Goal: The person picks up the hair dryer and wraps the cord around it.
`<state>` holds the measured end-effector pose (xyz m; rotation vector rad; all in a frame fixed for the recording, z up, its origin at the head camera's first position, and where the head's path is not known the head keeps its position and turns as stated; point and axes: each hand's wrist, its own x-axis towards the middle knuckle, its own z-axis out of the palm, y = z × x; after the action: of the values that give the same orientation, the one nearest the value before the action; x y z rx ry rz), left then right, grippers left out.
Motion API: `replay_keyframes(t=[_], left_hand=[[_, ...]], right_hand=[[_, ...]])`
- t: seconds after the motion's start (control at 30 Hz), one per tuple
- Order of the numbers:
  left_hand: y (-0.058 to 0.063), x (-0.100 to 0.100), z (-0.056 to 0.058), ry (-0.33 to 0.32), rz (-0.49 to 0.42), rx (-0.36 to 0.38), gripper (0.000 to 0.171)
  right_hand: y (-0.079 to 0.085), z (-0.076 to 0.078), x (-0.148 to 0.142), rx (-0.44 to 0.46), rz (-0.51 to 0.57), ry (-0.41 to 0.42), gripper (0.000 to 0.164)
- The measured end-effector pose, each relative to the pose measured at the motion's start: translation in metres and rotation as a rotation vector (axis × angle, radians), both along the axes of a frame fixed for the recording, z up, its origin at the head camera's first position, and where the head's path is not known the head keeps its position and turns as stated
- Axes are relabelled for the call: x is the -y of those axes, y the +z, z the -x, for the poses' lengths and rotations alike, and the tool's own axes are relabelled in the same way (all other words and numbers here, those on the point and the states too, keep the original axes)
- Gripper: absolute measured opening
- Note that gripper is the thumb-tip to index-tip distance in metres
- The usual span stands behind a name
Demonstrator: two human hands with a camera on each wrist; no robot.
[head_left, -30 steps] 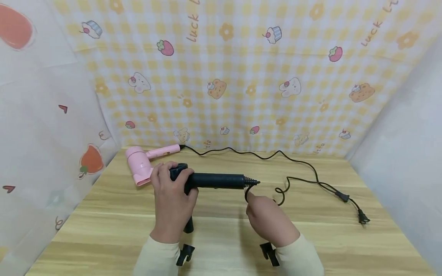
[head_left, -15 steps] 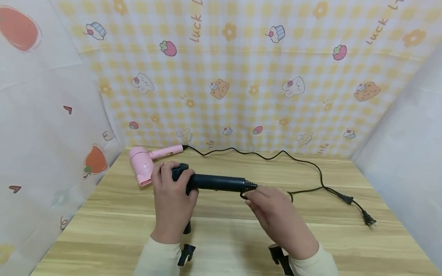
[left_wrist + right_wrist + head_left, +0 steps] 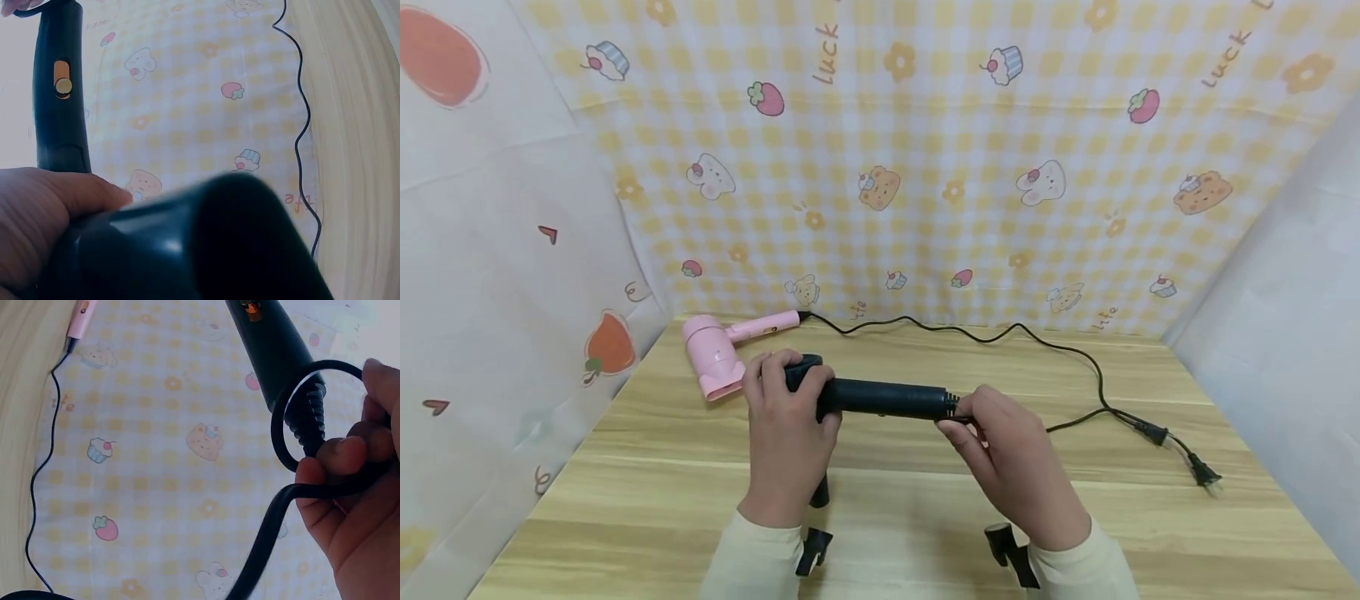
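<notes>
My left hand (image 3: 790, 425) grips a dark hair dryer (image 3: 887, 398) around its head, the handle pointing right. In the left wrist view the round dark mouth of its barrel fills the foreground, and a gold slider switch (image 3: 62, 84) shows on the handle. My right hand (image 3: 1018, 454) is at the handle's tail end, pinching the black cord (image 3: 256, 547) beside the ribbed cord sleeve (image 3: 306, 419). A loop of that cord stands around the sleeve in the right wrist view. Fingers and palm hide part of the cord.
A pink hair dryer (image 3: 711, 354) lies at the back left of the wooden table (image 3: 895, 517). Its thin cord (image 3: 955, 332) runs along the back to the right, where two black plugs (image 3: 1206, 475) lie. A patterned cloth (image 3: 925, 167) hangs behind.
My right hand has come up from below the cord to the handle's end and pinches the cord there. The dark hair dryer and left hand have shifted slightly right.
</notes>
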<state>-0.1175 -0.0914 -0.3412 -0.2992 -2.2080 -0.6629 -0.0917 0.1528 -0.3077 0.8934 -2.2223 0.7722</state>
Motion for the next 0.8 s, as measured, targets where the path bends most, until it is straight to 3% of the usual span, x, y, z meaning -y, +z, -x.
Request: replay_keyframes(t=[0.27, 0.43, 0.6, 0.7, 0.8], left_hand=[[0.001, 0.002, 0.001, 0.019, 0.045, -0.024, 0.037], [0.002, 0.004, 0.001, 0.021, 0.046, -0.048, 0.038], [0.003, 0.003, 0.001, -0.043, 0.043, -0.084, 0.036], [0.005, 0.000, 0.001, -0.095, 0.048, -0.097, 0.033], [0.006, -0.001, 0.001, -0.117, 0.053, -0.096, 0.030]], right_hand=[[0.002, 0.000, -0.004, 0.068, 0.028, 0.050, 0.007], [0.005, 0.002, -0.005, 0.054, 0.040, 0.092, 0.006], [0.006, 0.002, -0.007, -0.030, 0.097, 0.026, 0.029], [0.005, 0.002, -0.009, -0.036, 0.141, -0.029, 0.033], [0.005, 0.002, -0.011, -0.009, 0.170, -0.066, 0.023]])
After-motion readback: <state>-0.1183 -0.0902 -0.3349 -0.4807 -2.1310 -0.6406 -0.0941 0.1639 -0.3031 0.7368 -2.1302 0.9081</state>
